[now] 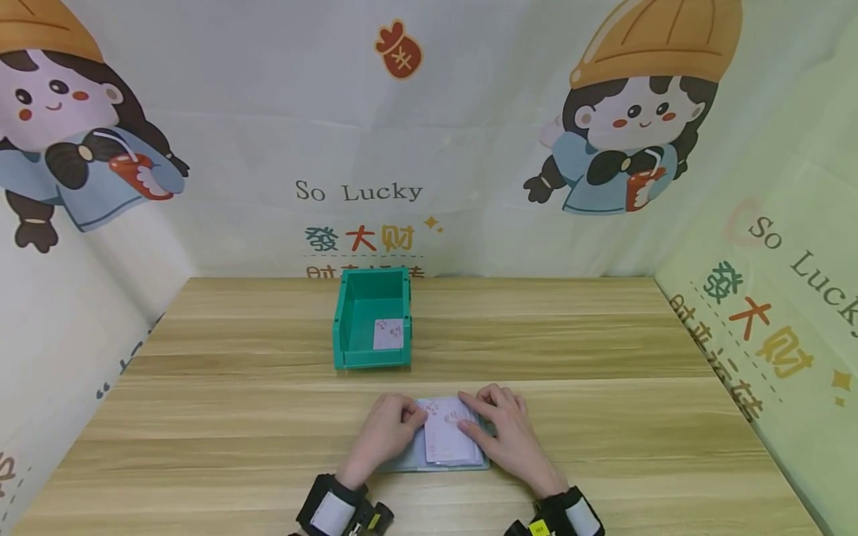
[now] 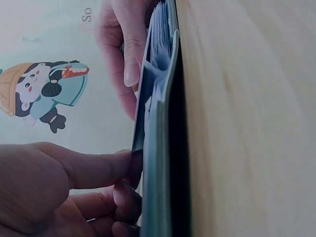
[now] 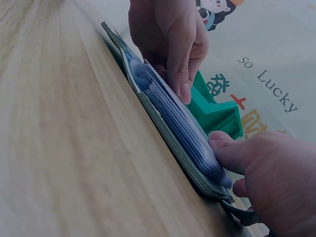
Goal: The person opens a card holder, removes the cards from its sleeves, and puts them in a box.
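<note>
Staged booth: cartoon backdrop (image 1: 429, 149), table (image 1: 603, 335)

Pale wooden table (image 1: 603, 417) with long straight grain, filling the lower half of the head view; printed cloth backdrop (image 1: 482, 134) hung behind it and folded round both sides; cartoon girl in an orange hat (image 1: 637, 104) at upper right, another (image 1: 60, 112) at upper left (each holding a red cup); "So Lucky" lettering (image 1: 358, 191) above coloured Chinese characters; soft, even light.

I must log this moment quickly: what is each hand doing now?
Left hand: pinches the left edge of the top card.
Right hand: fingers rest on that card's right side; no clear grip.
</note>
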The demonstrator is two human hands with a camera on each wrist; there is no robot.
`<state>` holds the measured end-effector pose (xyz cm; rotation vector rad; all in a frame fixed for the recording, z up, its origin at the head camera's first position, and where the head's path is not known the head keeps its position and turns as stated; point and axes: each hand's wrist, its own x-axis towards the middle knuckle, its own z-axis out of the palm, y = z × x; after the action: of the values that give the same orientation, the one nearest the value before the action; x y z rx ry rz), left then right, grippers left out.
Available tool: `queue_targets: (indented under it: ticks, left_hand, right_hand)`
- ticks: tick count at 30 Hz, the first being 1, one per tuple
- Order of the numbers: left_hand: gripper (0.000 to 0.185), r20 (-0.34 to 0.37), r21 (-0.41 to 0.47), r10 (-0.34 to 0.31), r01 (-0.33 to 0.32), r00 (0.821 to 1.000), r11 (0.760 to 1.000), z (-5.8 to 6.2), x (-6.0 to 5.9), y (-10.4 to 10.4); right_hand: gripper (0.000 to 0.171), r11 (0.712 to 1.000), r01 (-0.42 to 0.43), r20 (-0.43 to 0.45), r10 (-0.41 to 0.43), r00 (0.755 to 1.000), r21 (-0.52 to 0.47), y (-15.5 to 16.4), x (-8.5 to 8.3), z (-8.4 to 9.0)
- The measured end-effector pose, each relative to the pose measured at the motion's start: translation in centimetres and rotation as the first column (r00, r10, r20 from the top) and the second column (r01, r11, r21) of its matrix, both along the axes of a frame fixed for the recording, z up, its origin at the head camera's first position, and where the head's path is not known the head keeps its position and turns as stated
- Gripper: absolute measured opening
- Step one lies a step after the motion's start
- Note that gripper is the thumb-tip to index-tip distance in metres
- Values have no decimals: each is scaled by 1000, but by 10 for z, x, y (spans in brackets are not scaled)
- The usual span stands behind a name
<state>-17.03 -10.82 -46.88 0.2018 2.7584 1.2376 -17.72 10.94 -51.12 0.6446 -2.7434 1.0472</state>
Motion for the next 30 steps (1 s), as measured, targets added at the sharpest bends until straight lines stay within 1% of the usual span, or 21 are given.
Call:
queue_targets:
  ticks: [4,7,13,16,20,23,27,30]
  left_hand:
    - [18,-1,-11,-6,6,1000,1000,1,0,-1]
    - [19,12,-7,-8,8,1000,1000,1,1,0]
    - [19,18,-21,22,-22,1000,1000,0,2,0]
    - [18,29,-5,29,-29,999,1000,0,1,-2]
    - [17,80,20,46,-48,996,999,1,0,-9]
    - [17,116,15,70,-73,991,997,3,-1,-14]
    - [18,151,9,97,-99,984,995,7,-2,-20]
    - [17,176,32,103,-110,979,993,7,-3,-24]
  right_hand:
    - [41,1000,0,0,0,1000,-3,0,0,-1]
    - [41,1000,-3,-2,3,1000,-5,0,0,-1]
    - [41,1000,-2,-16,2,1000,2,0,0,0]
    - [41,1000,0,-11,0,1000,1,0,1,0]
    - [41,1000,0,-8,0,1000,-6,-1,0,-1]
    - [40,1000,0,-19,0,1000,-10,-2,0,-1]
    - [39,1000,4,-26,-5,1000,-14,-2,1,-2]
    - [39,1000,9,-28,-10,1000,-14,-2,0,-2]
